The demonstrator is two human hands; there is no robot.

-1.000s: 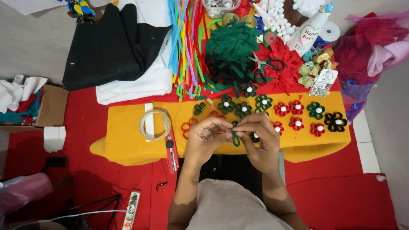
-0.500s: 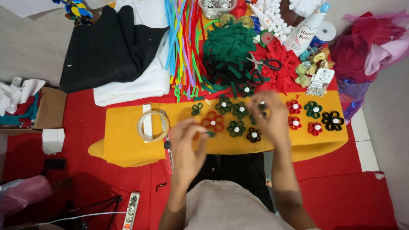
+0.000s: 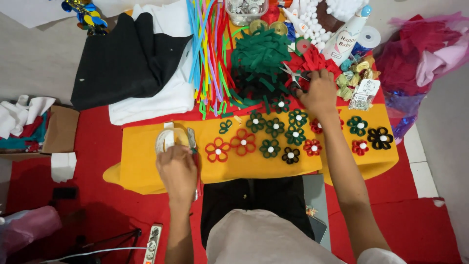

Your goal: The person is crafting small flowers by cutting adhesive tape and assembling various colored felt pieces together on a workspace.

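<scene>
Reaching apart now, the two hands have left the spot at the middle of the yellow felt sheet (image 3: 146, 166) where they were pinched together a second ago. The left hand (image 3: 178, 171) curls down over the clear roll of tape (image 3: 168, 139); how firmly it grips I cannot tell. The right hand (image 3: 320, 93) stretches to the red felt scraps (image 3: 312, 61) beside the small scissors (image 3: 293, 73), fingers bent down, hold unclear. Between them, finished red and green felt flowers (image 3: 273, 134) lie in rows.

A red cloth (image 3: 97, 146) on the floor carries a yellow felt sheet (image 3: 146, 166).
</scene>
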